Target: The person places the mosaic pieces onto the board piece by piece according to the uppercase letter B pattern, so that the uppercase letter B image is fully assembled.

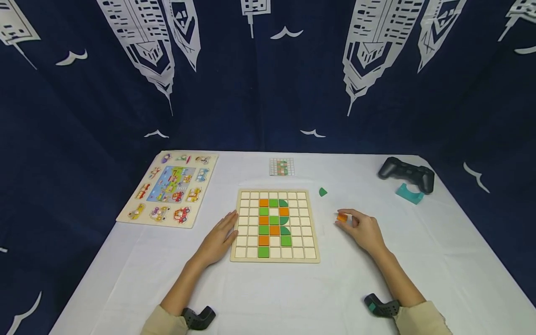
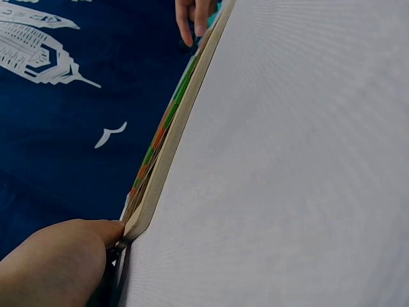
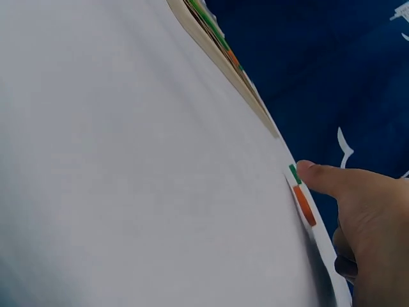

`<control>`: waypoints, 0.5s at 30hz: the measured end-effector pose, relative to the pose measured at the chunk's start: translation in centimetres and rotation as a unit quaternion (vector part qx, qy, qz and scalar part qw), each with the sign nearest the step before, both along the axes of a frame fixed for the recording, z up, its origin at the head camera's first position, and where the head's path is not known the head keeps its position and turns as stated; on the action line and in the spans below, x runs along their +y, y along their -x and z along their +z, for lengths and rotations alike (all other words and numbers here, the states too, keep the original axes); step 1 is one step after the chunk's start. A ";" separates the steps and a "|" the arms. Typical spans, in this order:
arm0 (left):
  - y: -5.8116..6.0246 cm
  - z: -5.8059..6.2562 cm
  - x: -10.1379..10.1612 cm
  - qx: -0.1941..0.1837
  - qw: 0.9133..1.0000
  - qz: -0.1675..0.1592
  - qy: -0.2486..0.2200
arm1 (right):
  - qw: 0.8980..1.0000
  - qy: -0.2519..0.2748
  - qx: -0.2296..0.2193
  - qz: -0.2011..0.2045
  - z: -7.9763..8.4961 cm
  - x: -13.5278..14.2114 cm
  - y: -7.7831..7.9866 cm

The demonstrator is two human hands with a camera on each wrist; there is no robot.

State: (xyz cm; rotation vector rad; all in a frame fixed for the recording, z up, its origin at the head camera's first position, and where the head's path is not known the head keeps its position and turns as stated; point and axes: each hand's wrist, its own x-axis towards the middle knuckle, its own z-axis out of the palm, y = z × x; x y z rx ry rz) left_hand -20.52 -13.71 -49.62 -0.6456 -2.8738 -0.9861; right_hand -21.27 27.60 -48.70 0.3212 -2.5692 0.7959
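My left hand (image 1: 217, 242) rests along the left edge of a wooden grid board (image 1: 294, 259), fingers extended; in the left wrist view its thumb (image 2: 105, 230) touches the board's corner. Orange and green tiles fill some of the board's cells, among them several dark green rounded ones. To the right of the board, my right hand (image 1: 363, 232) has thumb and index finger around a small orange piece (image 1: 342, 217), low over the table. In the right wrist view, the orange piece (image 3: 305, 205) shows beside the thumb. A dark green rounded piece (image 1: 323, 191) lies beyond that hand.
A small pattern card (image 1: 282, 167) lies behind the board. At the left is a picture puzzle board (image 1: 170, 188) with vehicles. A black game controller (image 1: 406, 174) and a teal curved piece (image 1: 409, 193) lie at the back right. A dark blue printed curtain (image 1: 259, 93) hangs behind the table.
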 end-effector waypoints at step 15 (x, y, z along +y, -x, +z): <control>0.0 0.1 -0.1 0.001 1.000 0.001 -0.015 | 0.995 0.015 -0.081 0.052 -0.4 -0.6 2.3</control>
